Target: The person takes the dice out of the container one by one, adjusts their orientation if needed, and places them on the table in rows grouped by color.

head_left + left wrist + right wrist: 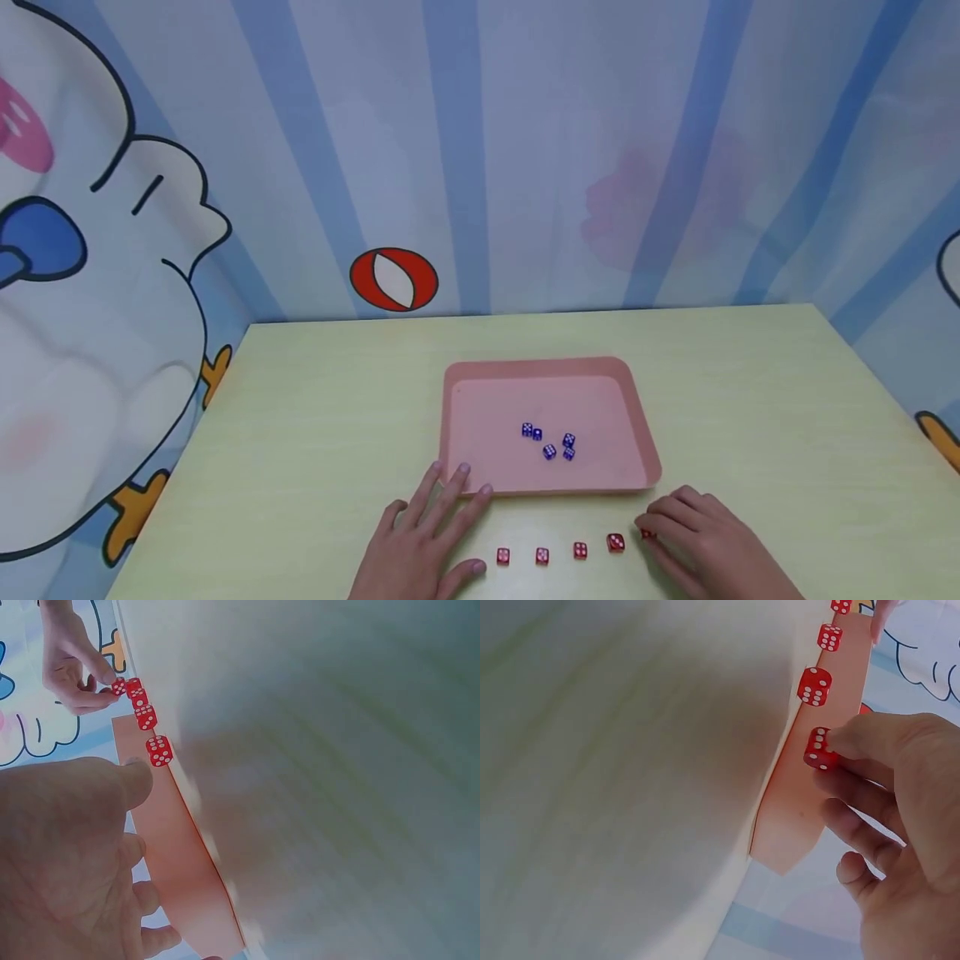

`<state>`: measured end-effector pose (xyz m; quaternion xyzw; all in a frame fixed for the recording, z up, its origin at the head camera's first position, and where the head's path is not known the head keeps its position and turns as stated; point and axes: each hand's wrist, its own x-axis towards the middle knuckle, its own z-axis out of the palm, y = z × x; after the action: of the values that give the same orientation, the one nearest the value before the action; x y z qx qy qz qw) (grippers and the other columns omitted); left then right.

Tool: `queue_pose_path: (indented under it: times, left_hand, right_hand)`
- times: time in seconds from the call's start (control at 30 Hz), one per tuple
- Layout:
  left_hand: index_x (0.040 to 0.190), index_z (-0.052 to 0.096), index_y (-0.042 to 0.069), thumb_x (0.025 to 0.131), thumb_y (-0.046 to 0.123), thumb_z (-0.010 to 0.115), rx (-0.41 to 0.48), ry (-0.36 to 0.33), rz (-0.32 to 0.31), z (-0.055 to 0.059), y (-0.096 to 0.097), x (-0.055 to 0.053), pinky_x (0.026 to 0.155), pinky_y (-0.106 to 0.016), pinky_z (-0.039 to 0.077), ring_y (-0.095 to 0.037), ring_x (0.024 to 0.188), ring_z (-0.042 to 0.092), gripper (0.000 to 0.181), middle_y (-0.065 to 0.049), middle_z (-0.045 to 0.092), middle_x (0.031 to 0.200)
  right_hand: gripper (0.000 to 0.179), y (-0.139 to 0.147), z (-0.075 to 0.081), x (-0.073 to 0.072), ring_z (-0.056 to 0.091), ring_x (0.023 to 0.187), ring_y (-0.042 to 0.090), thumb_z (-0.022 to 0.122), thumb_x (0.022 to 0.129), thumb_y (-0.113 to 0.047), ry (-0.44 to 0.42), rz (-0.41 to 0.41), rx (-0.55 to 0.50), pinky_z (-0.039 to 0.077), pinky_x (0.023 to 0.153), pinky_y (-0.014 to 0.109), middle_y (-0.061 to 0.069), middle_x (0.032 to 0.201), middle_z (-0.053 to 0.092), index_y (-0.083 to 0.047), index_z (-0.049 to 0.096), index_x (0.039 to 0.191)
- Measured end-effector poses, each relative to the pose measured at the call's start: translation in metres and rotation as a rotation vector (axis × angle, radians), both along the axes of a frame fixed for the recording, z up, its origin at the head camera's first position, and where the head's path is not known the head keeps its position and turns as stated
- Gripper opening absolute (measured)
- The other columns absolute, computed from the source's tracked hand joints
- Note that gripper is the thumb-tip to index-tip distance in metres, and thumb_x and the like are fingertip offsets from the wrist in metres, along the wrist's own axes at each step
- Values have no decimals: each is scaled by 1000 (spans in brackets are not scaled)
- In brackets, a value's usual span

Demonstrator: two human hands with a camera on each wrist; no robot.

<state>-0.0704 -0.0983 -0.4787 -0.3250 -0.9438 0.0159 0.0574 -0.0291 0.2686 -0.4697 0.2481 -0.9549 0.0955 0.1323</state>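
My right hand [701, 537] pinches a red die [821, 748] between thumb and fingertips, at the right end of a row of red dice on the table. The nearest die in that row [616, 542] sits just left of my fingertips. Further left in the row are more red dice, the leftmost one [503, 556] close to my left thumb. My left hand [427, 533] has its fingers spread, with fingertips at the near left corner of a pink tray [645, 446]. Several blue dice [550, 452] lie inside the tray.
The pale yellow-green table [337, 400] extends on both sides of the tray. Behind it hangs a blue striped backdrop [525, 167] with a printed red-and-white ball [393, 280] and cartoon figures.
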Motion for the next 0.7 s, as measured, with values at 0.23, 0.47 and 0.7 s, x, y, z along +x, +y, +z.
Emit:
queue_pose_path:
  times: [0.23, 0.47, 0.7]
  left_hand:
    - [166, 35, 38, 105, 71, 40, -10, 4, 0, 0, 0, 1, 100, -46, 53, -28, 157, 35, 70, 5, 36, 172]
    - [166, 36, 38, 104, 71, 40, -6, 23, -2, -2, -1, 1, 99, -45, 53, -28, 157, 36, 70, 4, 36, 172]
    - [164, 39, 37, 104, 71, 41, -4, 83, -10, -6, -1, 1, 97, -43, 54, -28, 155, 38, 69, 4, 38, 171]
  right_hand:
    - [14, 0, 0, -2, 51, 89, 1, 84, 90, -29, -235, -62, 58, 54, 78, 29, -26, 94, 62, -32, 76, 102]
    - [16, 0, 2, -1, 49, 88, -1, 83, 90, -39, -237, -102, 56, 53, 78, 27, -27, 94, 61, -33, 77, 104]
    - [25, -5, 4, 0, 49, 85, -3, 91, 80, -39, 25, -49, -17, 49, 75, 20, -25, 91, 63, -30, 80, 101]
